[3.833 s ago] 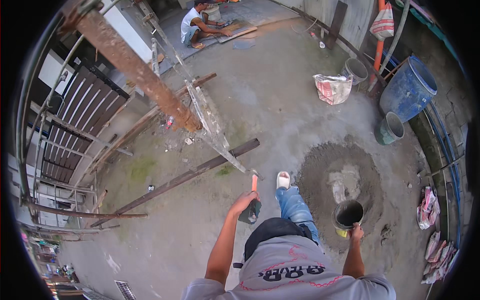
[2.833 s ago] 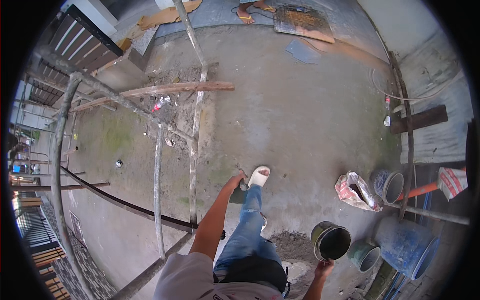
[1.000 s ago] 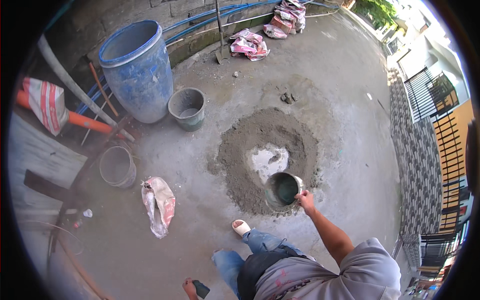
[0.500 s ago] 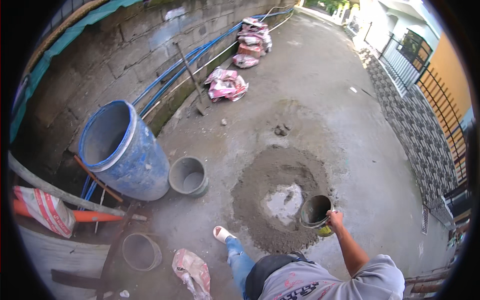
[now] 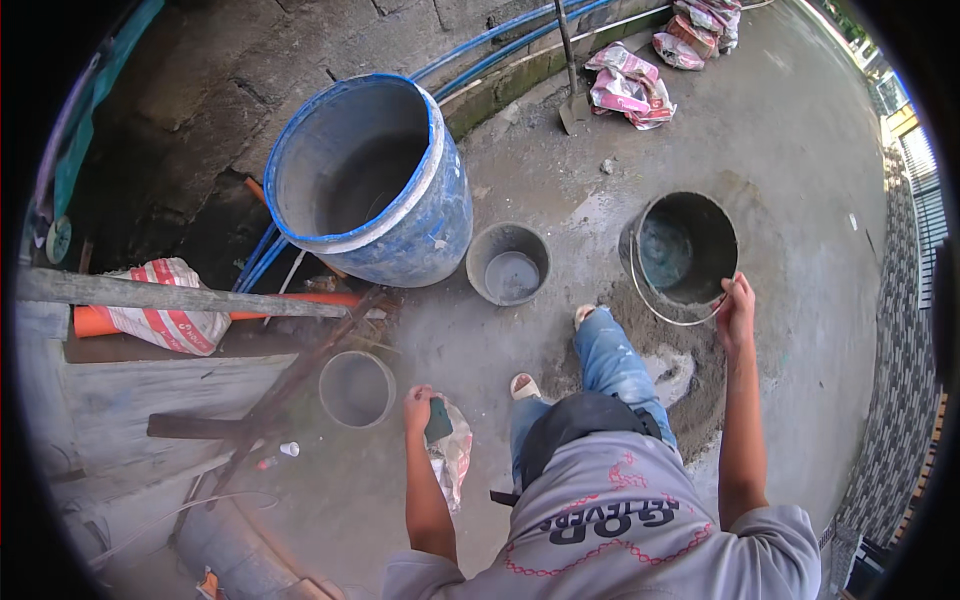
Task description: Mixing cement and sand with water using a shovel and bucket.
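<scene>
My right hand (image 5: pixel 737 300) is closed on the rim of a dark bucket (image 5: pixel 712 240), beside one end of its wire handle. The bucket tilts with its mouth toward me, and a little pale residue shows on its bottom. Under and behind it lies a ring of grey mortar (image 5: pixel 705 395) with a pale wet pool (image 5: pixel 668 372) in the middle. At the lower left, my left hand (image 5: pixel 417 408) grips a small, flat dark green piece (image 5: pixel 438 420) whose kind I cannot make out. A crumpled cement sack (image 5: pixel 457 455) lies below that hand.
A large blue drum (image 5: pixel 425 245) stands by the block wall, with a grey bucket (image 5: pixel 535 285) beside it. Another bucket (image 5: pixel 358 392) sits near wooden planks (image 5: pixel 270 410). A shovel (image 5: pixel 573 112) leans near crumpled sacks (image 5: pixel 632 88). An orange pipe (image 5: pixel 335 298) lies at left.
My view and body have turned left, toward the drum. The dark bucket has come up from the mortar's edge in my right hand. My left hand has come into view.
</scene>
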A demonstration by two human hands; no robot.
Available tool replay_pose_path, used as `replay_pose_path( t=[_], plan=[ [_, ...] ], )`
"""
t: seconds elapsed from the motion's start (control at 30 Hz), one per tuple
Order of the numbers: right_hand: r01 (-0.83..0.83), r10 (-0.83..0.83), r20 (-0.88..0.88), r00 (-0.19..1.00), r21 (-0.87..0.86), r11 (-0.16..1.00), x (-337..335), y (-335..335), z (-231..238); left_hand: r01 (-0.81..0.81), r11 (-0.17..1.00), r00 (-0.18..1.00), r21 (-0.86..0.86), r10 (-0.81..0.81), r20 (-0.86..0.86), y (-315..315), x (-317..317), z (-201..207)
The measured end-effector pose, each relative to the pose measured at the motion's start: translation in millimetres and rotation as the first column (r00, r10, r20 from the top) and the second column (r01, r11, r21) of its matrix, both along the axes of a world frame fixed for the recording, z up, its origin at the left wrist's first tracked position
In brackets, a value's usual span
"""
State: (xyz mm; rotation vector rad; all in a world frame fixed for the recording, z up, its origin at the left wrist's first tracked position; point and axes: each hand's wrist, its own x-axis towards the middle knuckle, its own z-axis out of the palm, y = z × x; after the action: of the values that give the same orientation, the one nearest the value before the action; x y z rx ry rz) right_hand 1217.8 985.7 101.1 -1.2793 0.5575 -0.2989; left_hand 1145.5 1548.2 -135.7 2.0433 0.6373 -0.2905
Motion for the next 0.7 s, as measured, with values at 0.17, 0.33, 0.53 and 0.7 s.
replay_pose_path(
  t=[0.17,0.33,0.53,0.7],
  plan=[
    [-0.231,0.223,0.105,0.969,0.076,0.970,130.7,0.6,10.9,-0.099,0.995,0.994,0.030,0.100,-0.050,-25.7,39.0,-4.2],
    [-0.518,0.515,0.057,0.855,0.071,0.852,297.3,9.8,2.7,-0.368,0.919,0.922,0.138,0.381,-0.076,-67.3,6.4,-22.7],
    [-0.780,0.780,0.123,0.614,-0.058,0.623,471.8,38.1,23.6,-0.738,0.616,0.569,0.274,0.787,-0.239,-224.3,-46.5,17.9],
    [-0.866,0.882,0.245,0.403,-0.209,0.454,550.3,82.7,66.5,-0.819,0.441,0.317,0.368,0.881,-0.351,-367.1,-65.1,50.3]
  ],
)
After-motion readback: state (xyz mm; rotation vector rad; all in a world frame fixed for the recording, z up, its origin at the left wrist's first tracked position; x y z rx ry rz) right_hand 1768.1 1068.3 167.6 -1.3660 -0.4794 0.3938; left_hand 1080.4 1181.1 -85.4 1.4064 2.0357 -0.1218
